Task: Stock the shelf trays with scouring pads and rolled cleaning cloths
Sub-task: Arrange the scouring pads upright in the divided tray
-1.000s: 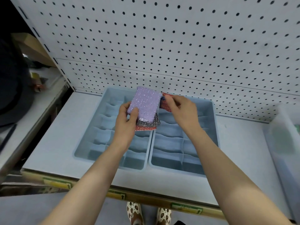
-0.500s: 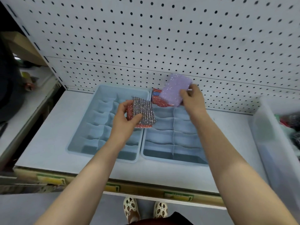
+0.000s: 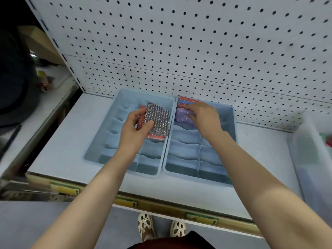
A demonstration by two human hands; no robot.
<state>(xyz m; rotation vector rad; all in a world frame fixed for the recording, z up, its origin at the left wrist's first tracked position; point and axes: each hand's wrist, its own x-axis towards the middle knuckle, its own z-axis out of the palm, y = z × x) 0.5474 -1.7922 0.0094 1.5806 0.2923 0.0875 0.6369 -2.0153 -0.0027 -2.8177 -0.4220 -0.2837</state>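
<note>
The purple scouring pad lay in a rear compartment of the right tray, just in front of the red and blue pads standing at the tray's back wall. The right hand rested on the purple pad with fingers curled around its edge. The left hand gripped a silver pad stacked on a red pad, above the left tray. Both trays sat on the shelf below the pegboard.
</note>
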